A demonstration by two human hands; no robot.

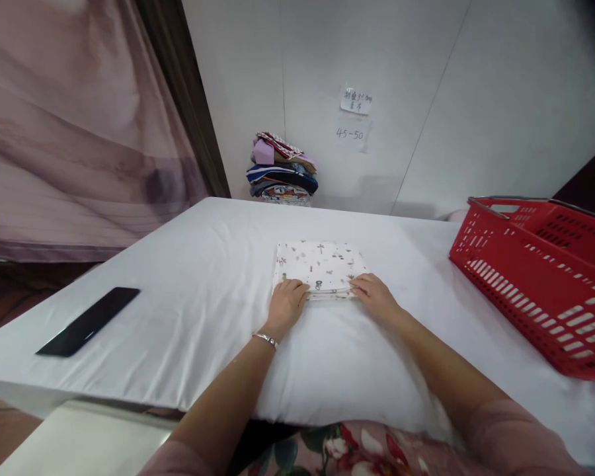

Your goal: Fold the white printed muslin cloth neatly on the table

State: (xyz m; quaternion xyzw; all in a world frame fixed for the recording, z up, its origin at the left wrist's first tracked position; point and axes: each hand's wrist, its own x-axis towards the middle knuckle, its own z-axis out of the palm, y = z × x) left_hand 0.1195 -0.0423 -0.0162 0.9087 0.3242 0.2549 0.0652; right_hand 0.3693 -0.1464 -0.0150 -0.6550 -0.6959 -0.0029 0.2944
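A folded white cloth [322, 263] with small printed motifs lies flat on the white-covered table [198, 291]. Its layered folded edge faces me. At the near left corner, my left hand [288, 305] grips that edge with fingers on top; the thumb lies along the front. My right hand [375, 295] pinches the near right corner between thumb and fingers. Both hands rest low against the tabletop, and the cloth lies between them.
On the right stands a red perforated plastic basket [525, 277]. A black flat phone-like slab [90, 322] lies on the left. Behind the table rises a stack of folded fabrics [282, 168] by the wall with paper notes [354, 102]. A pinkish curtain [79, 119] hangs at left.
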